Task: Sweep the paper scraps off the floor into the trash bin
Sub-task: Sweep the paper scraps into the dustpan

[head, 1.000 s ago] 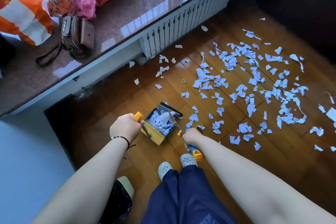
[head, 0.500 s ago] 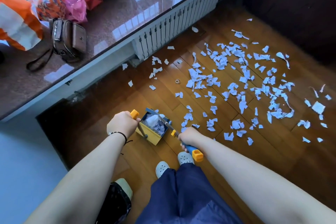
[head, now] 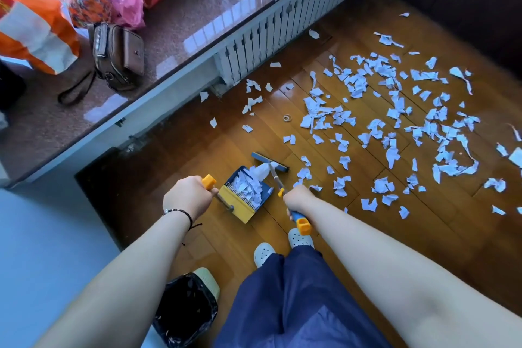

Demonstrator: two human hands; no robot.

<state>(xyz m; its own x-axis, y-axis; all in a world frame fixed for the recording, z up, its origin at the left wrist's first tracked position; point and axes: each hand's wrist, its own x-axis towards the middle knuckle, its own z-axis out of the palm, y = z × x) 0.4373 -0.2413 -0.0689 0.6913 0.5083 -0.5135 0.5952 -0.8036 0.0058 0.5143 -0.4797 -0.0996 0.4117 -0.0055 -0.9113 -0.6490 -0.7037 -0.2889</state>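
Yellow dustpan (head: pixel 245 196) mouth faces up-right | left hand (head: pixel 188 198), right hand (head: pixel 296 198) grip handles, seemingly | broom (head: pixel 270 161) head far.

The dustpan (head: pixel 245 197) sits on the floor (head: pixel 197 155) between both hands, scraps inside it. The broom head (head: pixel 269 161) lies just beyond it. Loose scraps (head: pixel 395 127) spread to the right. The bin (head: pixel 187 311) stands nearest, lower left.

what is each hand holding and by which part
The left hand grips the dustpan by its handle, near the orange end cap. The right hand grips the broom by its handle's upper end.
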